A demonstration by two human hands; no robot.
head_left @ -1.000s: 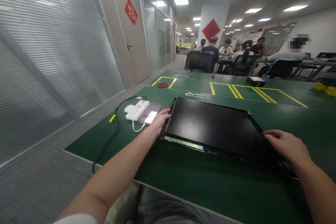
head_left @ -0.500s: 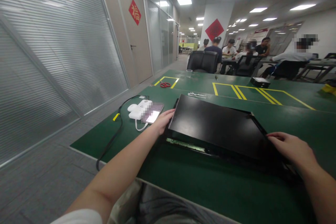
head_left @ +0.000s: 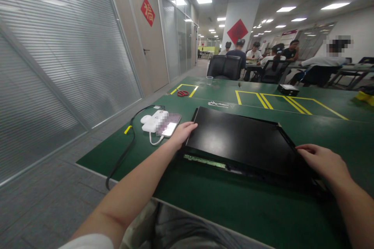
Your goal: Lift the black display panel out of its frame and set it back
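Green table [head_left: 201, 194] is bearing black panel [head_left: 241, 140] | my left hand [head_left: 183, 135] and right hand [head_left: 325, 162], half-closed, are gripping opposite edges

display panel [head_left: 239, 140]: rectangular, smooth black face turned upward, pale sheen across it | rested over dark frame [head_left: 287, 135], whose rim showed along far and right edges | green circuit-board strip [head_left: 204, 161] lay exposed along near-left edge | sat on green tabletop [head_left: 189, 190]

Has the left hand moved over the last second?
Yes, slightly: against the phone on the green table, the left hand has shifted right, toward the black panel.
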